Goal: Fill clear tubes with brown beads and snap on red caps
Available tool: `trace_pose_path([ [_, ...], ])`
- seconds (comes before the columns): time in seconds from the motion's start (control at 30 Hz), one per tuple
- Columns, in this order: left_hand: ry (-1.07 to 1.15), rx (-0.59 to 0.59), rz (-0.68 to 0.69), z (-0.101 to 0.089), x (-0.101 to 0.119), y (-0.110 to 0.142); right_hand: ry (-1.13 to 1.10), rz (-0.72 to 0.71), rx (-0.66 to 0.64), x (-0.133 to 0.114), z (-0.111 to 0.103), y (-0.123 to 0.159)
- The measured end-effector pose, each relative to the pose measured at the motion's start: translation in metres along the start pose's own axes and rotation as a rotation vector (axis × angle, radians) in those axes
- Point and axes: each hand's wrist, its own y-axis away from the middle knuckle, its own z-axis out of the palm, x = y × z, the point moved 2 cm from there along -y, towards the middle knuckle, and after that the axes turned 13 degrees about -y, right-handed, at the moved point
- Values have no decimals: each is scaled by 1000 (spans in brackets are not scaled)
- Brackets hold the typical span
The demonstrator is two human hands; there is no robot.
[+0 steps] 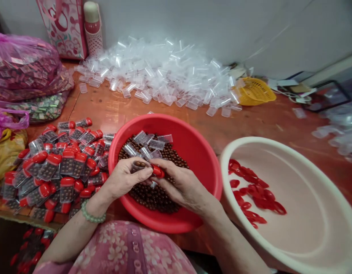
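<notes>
Over a red basin (203,163), my left hand (127,177) is wrapped round a small clear plastic box (139,165) with brown beads in it. My right hand (178,184) pinches a red cap (157,171) at the box's right end. Whether the cap is fully seated is hidden by the fingers. Below both hands lie many brown beads (153,199) in the basin. Several clear boxes (157,144) without caps rest on the beads at the back. To the right, a white basin (296,213) holds loose red caps (257,192).
Filled red-capped boxes (67,163) are heaped at the left. Clear boxes (164,72) pile against the wall, beside a yellow basket (254,91). Pink plastic bags (24,64), a patterned bag (64,30) and a flask (92,30) stand at the back left.
</notes>
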Motion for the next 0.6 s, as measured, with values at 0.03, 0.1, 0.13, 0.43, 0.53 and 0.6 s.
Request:
trace_pose_path([
  [0.03, 26, -32, -10, 0, -1, 0, -26, -2, 15, 1, -1, 1],
  [0.1, 49, -70, -11, 0, -4, -1, -58, -20, 59, 3, -2, 1],
  [0.13, 59, -89, -6, -1, -5, -1, -62, -30, 92, 4, -2, 0],
  [0.43, 253, -192, 19, -8, -5, -1, -495, 241, 415, 14, -13, -13],
  [0.53, 217, -200, -37, -9, -4, -1, -693, 321, 445, 17, -16, -18],
  [0.6, 240, -187, -61, -8, -2, -1, -727, 333, 461, 20, -16, -20],
])
